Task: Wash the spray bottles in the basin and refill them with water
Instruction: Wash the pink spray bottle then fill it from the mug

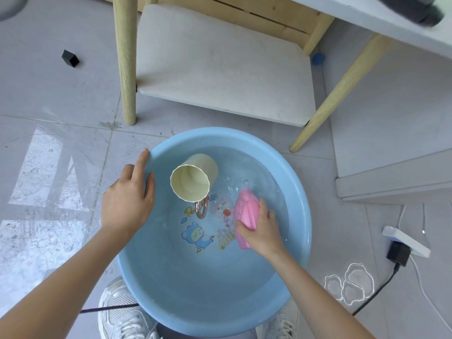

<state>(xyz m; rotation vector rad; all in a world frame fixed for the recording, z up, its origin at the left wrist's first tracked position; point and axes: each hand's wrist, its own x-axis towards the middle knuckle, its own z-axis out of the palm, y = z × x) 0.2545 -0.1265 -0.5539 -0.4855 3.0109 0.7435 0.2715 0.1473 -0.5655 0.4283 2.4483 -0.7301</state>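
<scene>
Gripping the bottle, my right hand could splash the three-o'clock power strip; left hand rests loose on the basin.

This looks like a room in a home. A blue plastic basin with cartoon animals printed inside stands on a grey tiled floor. Behind the basin is a small table with light wooden legs and a white lower shelf. To the right of the basin a white power strip (with a black charger plugged in) lies on the floor.
</scene>
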